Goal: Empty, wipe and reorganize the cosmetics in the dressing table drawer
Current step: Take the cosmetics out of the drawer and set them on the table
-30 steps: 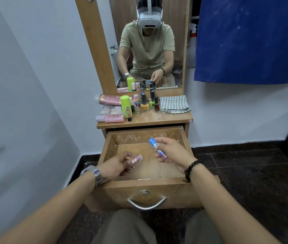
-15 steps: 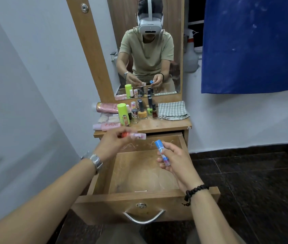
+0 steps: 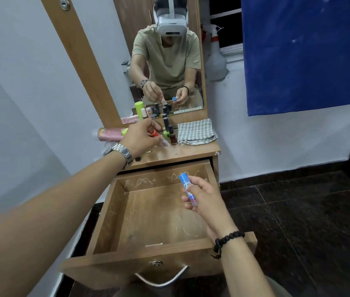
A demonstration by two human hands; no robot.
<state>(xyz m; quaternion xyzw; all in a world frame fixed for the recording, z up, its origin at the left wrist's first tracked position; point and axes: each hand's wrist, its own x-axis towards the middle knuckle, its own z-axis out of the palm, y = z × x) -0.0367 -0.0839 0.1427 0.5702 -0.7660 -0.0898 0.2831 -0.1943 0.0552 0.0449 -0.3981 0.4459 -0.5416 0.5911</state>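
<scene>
Since a second earlier, the left hand (image 3: 140,139) had carried its pink tube (image 3: 163,140) from over the drawer (image 3: 114,215) up to the worktop (image 3: 191,152), still pinching it beside the nail polish bottles (image 3: 170,133). Right hand (image 3: 205,197) kept gripping the blue tube (image 3: 186,189) above the drawer's far right corner. With the drawer apparently emptied, wiping with the checked cloth (image 3: 196,131) seemingly came next.

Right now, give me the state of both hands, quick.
Left hand: closed on a small red-capped tube, over the tabletop.
Right hand: closed on a blue tube, above the open drawer.
</scene>
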